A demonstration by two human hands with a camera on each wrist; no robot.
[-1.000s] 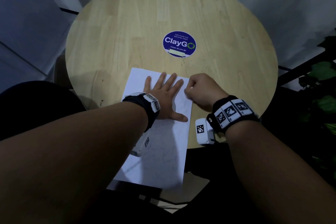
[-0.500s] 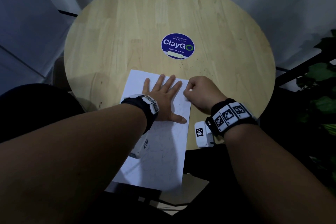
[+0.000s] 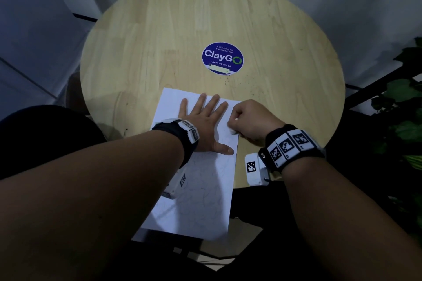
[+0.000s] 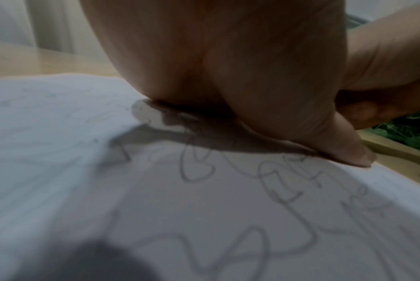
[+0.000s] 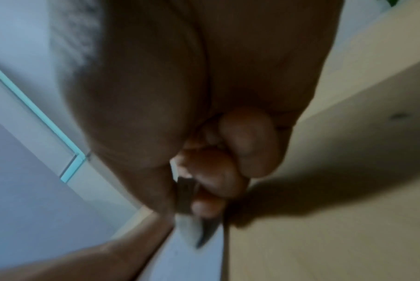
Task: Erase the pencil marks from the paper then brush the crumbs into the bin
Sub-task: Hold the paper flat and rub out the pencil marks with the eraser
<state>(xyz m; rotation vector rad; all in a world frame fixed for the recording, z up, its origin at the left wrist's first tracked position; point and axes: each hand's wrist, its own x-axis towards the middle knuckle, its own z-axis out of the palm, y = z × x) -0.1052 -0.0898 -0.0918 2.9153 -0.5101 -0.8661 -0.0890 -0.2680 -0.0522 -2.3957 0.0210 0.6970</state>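
Observation:
A white sheet of paper [image 3: 201, 194] with faint pencil scribbles [image 4: 288, 192] lies on the near edge of the round wooden table [image 3: 182, 29] and hangs over it. My left hand [image 3: 205, 125] lies flat on the paper's upper part, fingers spread. My right hand [image 3: 249, 121] is curled at the paper's right edge and pinches a small white eraser [image 3: 232, 131], whose worn tip [image 5: 194, 230] touches the paper. Dark eraser crumbs [image 3: 246, 82] are scattered on the wood beyond the right hand.
A round blue "ClayGo" sticker [image 3: 222, 58] sits at the table's middle. Green plant leaves [image 3: 404, 107] stand off the table's right side. A dark seat [image 3: 45, 134] is at the left. No bin is in view.
The right hand with the eraser has slid a little toward me along the paper's right edge. The left hand stays flat on the paper.

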